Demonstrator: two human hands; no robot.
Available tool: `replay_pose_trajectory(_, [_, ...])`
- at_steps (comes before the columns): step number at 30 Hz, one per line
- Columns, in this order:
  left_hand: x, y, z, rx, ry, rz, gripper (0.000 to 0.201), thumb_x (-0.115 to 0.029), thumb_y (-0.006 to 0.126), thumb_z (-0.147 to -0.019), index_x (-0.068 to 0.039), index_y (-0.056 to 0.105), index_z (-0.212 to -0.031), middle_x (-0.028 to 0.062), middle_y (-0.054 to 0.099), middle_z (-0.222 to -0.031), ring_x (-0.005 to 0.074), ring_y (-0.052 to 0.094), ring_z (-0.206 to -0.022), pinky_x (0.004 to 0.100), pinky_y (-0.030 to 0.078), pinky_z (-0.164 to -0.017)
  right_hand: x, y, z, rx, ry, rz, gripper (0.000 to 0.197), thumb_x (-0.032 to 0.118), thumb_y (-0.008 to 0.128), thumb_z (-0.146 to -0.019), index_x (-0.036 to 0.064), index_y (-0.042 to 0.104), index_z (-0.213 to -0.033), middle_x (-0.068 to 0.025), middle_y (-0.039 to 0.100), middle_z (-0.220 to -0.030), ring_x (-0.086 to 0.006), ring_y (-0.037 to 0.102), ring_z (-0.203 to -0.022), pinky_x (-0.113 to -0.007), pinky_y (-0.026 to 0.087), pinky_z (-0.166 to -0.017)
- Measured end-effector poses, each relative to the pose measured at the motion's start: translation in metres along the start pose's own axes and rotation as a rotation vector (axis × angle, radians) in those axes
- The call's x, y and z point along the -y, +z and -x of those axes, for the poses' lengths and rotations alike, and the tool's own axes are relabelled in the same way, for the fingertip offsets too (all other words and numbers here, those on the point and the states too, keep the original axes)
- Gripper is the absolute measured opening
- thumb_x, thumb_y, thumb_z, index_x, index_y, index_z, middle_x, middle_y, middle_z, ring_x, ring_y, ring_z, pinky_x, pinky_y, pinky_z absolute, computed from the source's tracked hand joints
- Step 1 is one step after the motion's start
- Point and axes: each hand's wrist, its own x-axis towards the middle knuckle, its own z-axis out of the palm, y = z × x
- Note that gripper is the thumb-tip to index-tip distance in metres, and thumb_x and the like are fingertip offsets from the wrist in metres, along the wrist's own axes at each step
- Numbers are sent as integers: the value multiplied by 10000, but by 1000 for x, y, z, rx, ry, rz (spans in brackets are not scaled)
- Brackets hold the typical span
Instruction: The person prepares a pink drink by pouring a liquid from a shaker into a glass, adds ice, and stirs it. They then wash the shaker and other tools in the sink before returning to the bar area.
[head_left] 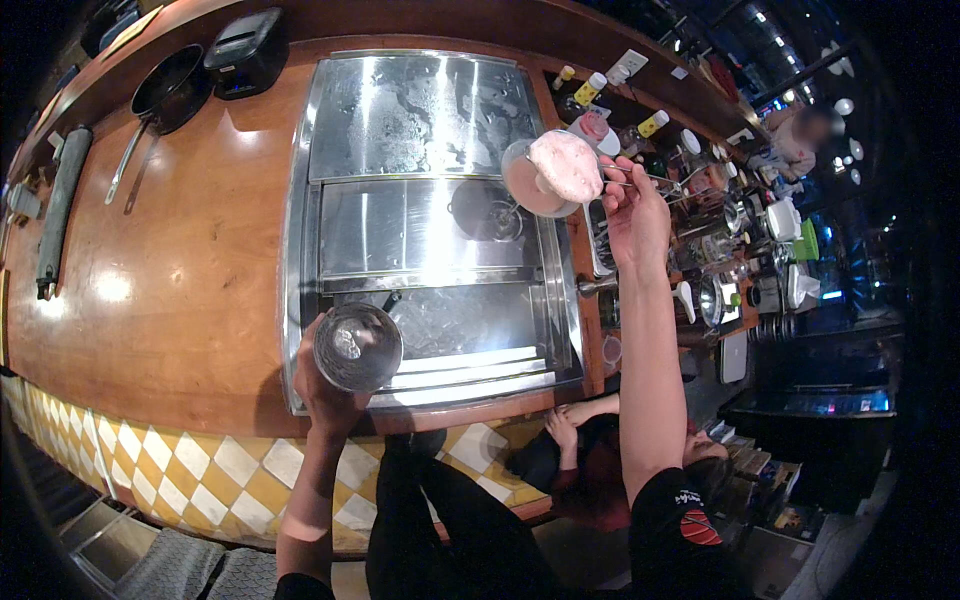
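Observation:
My left hand (325,385) is wrapped round a metal shaker tin (358,368). The tin's mouth faces up, with a bright, icy-looking patch inside. My right hand (637,215) grips the thin metal handle of a small strainer (610,172). Pink foam (565,165) fills the strainer's bowl and hides its mesh. Just under it is a stemmed glass (527,193) with something pale pink in it. Its round foot (507,221) appears to rest on the steel counter panel (400,225). Whether the strainer touches the glass's rim, I cannot tell.
A wooden counter (190,260) surrounds the steel station. A black pan (172,90), a black box-shaped device (245,52) and a dark roll (65,210) lie on the left. Bottles (590,90) and bar tools crowd the right. Another person's hands (563,428) show low right of centre.

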Motion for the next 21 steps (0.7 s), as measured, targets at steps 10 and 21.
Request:
replay_pose_trajectory(10, [-11, 8, -6, -18, -34, 184, 784, -245, 858, -682, 3, 485, -1325, 190, 616, -1282, 332, 621, -1158, 420, 500, -979, 2, -1, -2, -23, -9, 1, 265, 167, 448, -1046, -59, 553, -1139, -208, 695, -1055, -127, 625, -624, -236, 467, -547])
replay_pose_trajectory(21, [-65, 44, -45, 93, 57, 152, 865, -171, 904, -601, -37, 491, -1349, 157, 632, -1244, 321, 639, -1120, 392, 519, -956, 3, 1, 1, -49, 7, 1, 261, 180, 459, -1045, -43, 576, -1114, -195, 706, -1040, -126, 636, -609, -238, 470, -522])
